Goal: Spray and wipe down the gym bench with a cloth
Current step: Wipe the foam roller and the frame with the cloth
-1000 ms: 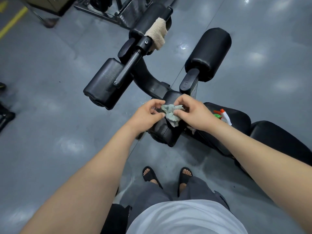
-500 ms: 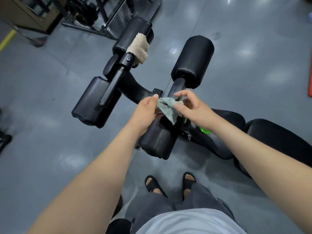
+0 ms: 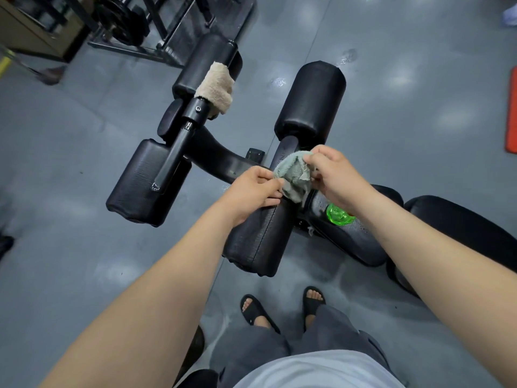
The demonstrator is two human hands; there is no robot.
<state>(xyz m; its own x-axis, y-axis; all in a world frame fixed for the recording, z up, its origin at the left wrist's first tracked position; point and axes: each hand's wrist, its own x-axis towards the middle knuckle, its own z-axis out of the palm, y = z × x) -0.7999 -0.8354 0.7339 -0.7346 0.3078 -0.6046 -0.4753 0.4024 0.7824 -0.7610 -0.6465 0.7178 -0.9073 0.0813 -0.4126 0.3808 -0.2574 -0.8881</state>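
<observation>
I see the black gym bench point(image 3: 257, 242) below me. My left hand point(image 3: 251, 191) pinches one edge of the grey-green cloth point(image 3: 293, 177) and my right hand point(image 3: 335, 177) pinches the other edge, at the far end of the near roller pad. A small green plastic object point(image 3: 339, 215) lies on the seat.

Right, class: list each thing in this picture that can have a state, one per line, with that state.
cloth: bunched, pinched between both hands.
left hand: pinches the cloth.
right hand: pinches the cloth.
beige towel: draped over the far roller pad.
green bottle: resting on the seat pad, partly hidden by the right forearm.
</observation>
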